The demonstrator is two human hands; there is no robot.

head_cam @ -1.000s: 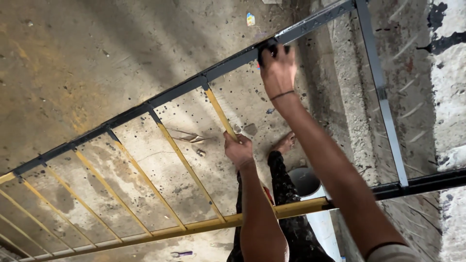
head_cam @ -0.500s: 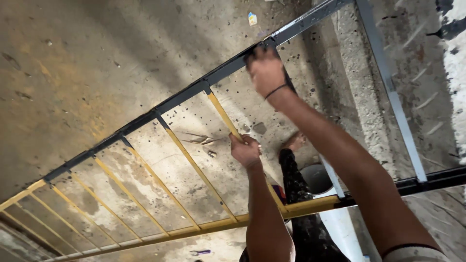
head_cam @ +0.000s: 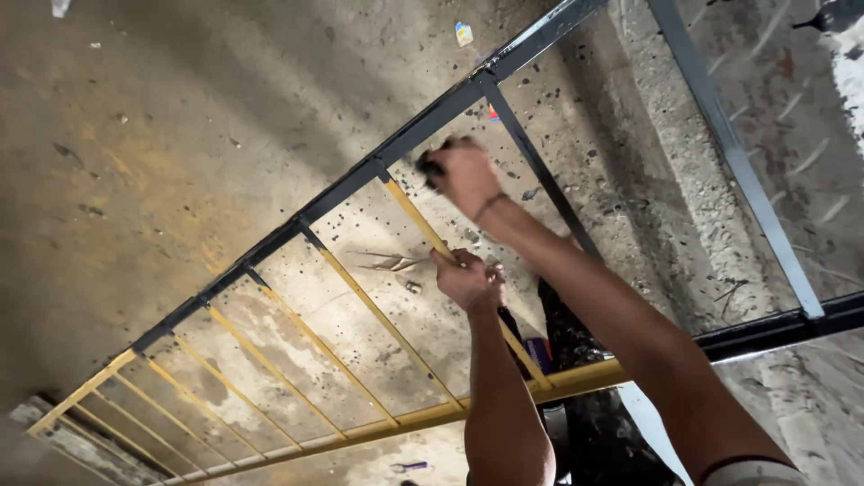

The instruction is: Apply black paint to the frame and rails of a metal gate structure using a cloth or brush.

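A metal grille (head_cam: 270,247) lies flat above a concrete floor, its far rail and right-hand bars black, the other bars yellow. My right hand (head_cam: 461,175) is closed on a small dark object, perhaps a brush (head_cam: 428,167); what it is stays unclear. It is held against the upper end of a yellow bar (head_cam: 409,211), just below the black rail. Lower on that same bar, my left hand (head_cam: 468,281) grips it. Both forearms reach in from the bottom right.
Black paint specks dot the floor (head_cam: 180,135) under the grille. Paint-spattered dark cloth (head_cam: 594,423) and a white surface (head_cam: 648,423) lie below the near yellow rail. A small purple-handled tool (head_cam: 409,467) and bits of litter (head_cam: 463,34) rest on the concrete. A rough wall rises at right.
My right hand has come off the black top rail and moved down onto the yellow bar's upper end. The view has shifted, and my left hand stays on the bar.
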